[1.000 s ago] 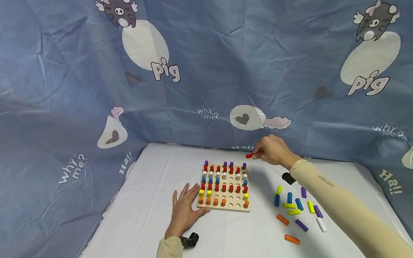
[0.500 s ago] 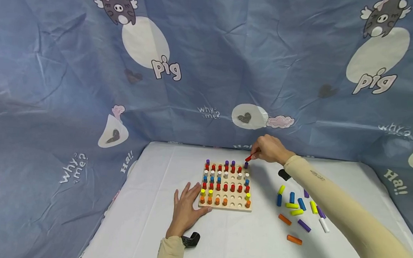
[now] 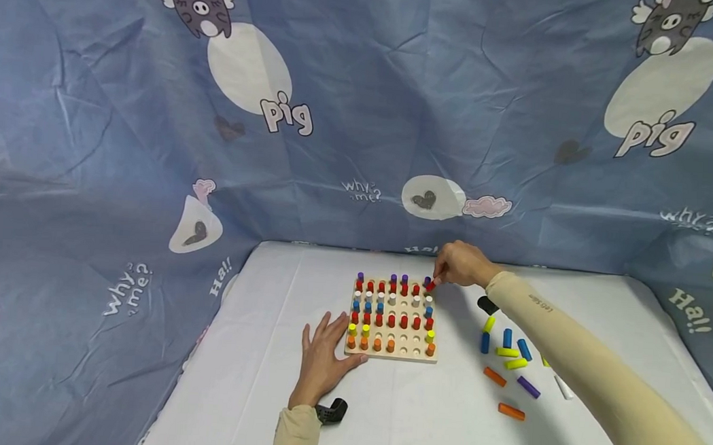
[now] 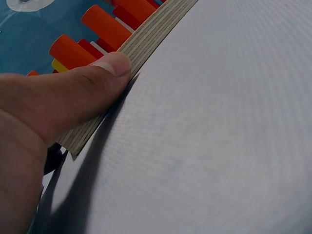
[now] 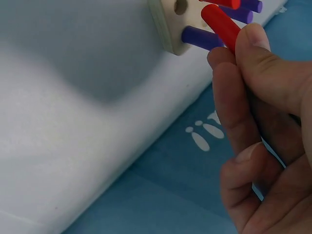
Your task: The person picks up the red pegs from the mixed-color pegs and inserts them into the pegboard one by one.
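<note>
Right hand (image 3: 461,264) pinches one smooth red cylindrical peg (image 5: 220,23) between thumb and fingertips, tilted over the far right corner of the square plywood pegboard (image 3: 393,353), beside a purple peg (image 5: 202,38). Left hand (image 3: 322,356) lies flat, fingers spread, thumb pressed to the layered board edge. Ten or so loose pegs (image 3: 513,363) lie scattered below the right forearm.

Left hand (image 3: 324,356) flat, right hand (image 3: 461,264) pinching

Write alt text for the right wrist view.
The right hand pinches a red peg just above the corner of a wooden pegboard, beside a purple peg already standing there. White table cover and blue cloth lie beyond.
</note>
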### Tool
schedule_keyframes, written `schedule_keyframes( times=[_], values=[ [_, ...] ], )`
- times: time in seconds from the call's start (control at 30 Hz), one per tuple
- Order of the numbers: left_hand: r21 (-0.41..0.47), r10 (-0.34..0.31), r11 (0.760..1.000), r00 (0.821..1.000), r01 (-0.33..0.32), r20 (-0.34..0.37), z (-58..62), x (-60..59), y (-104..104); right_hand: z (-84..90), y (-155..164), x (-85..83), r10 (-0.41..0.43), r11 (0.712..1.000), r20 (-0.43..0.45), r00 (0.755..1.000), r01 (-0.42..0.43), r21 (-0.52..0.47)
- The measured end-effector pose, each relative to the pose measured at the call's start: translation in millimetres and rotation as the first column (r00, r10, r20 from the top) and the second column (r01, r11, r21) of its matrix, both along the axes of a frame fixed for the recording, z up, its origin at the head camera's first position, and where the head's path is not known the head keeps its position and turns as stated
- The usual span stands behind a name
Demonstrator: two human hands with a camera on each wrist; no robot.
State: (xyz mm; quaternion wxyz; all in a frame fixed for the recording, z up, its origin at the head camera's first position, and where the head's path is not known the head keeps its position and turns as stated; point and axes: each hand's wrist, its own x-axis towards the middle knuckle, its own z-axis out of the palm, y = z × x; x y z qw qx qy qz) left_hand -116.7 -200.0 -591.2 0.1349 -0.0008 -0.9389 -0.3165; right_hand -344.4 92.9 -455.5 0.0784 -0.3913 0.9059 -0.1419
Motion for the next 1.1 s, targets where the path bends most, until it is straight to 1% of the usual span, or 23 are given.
schedule_keyframes(
  times=[0.23, 0.37, 0.43, 0.6, 0.8, 1.0, 1.1],
  values=[
    [0.002, -0.002, 1.000, 1.000, 0.002, -0.014, -1.7, -0.2, -1, -13.2, -3, 0.9, -0.016, 1.000, 0.028, 0.999, 0.016, -0.010],
    [-0.011, -0.006, 1.000, 0.999, 0.005, -0.042, -3.9, -0.1, -1, -19.8, -4, 2.2, -0.009, 1.000, 0.026, 1.000, 0.010, -0.019],
    [-0.013, -0.006, 1.000, 0.999, 0.005, -0.044, -4.1, 0.2, -1, -22.9, -4, 2.6, -0.006, 1.000, 0.022, 1.000, 0.007, -0.015],
    [-0.005, -0.003, 1.000, 0.999, 0.003, -0.032, -2.9, 0.4, -1, -27.8, -6, 2.0, -0.018, 1.000, 0.010, 1.000, 0.018, 0.000],
    [-0.015, -0.008, 1.000, 0.999, 0.008, -0.037, -1.4, -1.0, -1, -26.9, -9, 1.7, -0.017, 1.000, -0.019, 1.000, 0.017, 0.009],
    [-0.016, 0.004, 1.000, 1.000, -0.003, 0.012, -2.2, -0.9, -2, -27.6, -11, 6.8, -0.013, 1.000, -0.027, 1.000, 0.012, -0.021],
    [-0.012, -0.001, 1.000, 1.000, 0.001, 0.012, -2.9, -0.1, 0, -31.1, -12, 9.6, -0.022, 0.999, -0.016, 1.000, 0.021, -0.027]
  ],
)
